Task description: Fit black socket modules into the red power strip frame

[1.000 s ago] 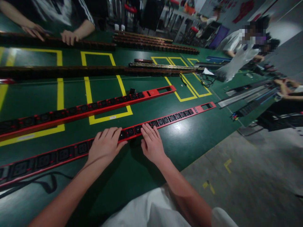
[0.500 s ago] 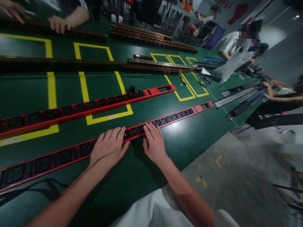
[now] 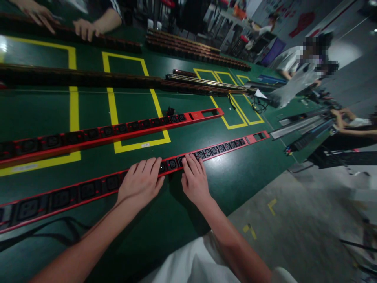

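Note:
A long red power strip (image 3: 224, 147) with black sockets lies across the near part of the green table (image 3: 241, 177). My left hand (image 3: 141, 182) rests on it with fingers stretched flat over the strip. My right hand (image 3: 194, 179) lies just to its right, fingers flat on the same strip and nothing gripped. Two black sockets show between the two hands. A second red power strip (image 3: 123, 129) lies parallel, farther from me.
Dark strips (image 3: 88, 78) lie in rows farther back, over yellow floor-tape rectangles (image 3: 135, 145). Another person's hands (image 3: 85, 28) rest on a strip at the far edge. Other people sit at the right by grey strips (image 3: 297, 125). A black cable (image 3: 44, 232) curls at lower left.
Both hands stay flat on the near red strip. The view has shifted slightly, so the hands and strip sit a little farther right in the picture.

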### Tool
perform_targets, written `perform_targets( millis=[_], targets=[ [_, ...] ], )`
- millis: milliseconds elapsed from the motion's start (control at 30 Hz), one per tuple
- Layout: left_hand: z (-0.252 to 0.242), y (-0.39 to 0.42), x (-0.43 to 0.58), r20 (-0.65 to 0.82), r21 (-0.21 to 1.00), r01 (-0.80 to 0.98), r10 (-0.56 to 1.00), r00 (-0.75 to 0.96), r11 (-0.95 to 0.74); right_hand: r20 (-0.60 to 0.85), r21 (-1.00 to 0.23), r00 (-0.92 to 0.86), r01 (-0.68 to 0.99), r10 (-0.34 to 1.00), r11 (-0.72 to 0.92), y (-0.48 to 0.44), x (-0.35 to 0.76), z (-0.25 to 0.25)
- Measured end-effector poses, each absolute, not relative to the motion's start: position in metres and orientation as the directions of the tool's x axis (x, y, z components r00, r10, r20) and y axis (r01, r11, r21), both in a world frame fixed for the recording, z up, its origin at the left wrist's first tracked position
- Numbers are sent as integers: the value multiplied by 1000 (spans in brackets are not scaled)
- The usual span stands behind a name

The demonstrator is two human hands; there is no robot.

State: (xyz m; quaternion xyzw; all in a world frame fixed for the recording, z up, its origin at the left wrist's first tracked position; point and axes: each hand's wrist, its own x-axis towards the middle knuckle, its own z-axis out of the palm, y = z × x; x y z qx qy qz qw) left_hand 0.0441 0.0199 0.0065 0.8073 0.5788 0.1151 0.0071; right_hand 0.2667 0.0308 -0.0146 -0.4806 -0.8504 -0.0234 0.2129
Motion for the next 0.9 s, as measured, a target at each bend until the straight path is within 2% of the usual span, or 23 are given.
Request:
perform_targets(
  millis=[367, 900],
  targets=[
    [7, 20, 45, 180, 167, 928, 936, 303, -332, 364, -154, -526, 780, 768, 607, 29, 268, -10],
    [7, 20, 45, 181, 134, 933, 934, 308, -334, 310, -213, -465, 816, 829, 537, 23, 253, -7]
  ],
)
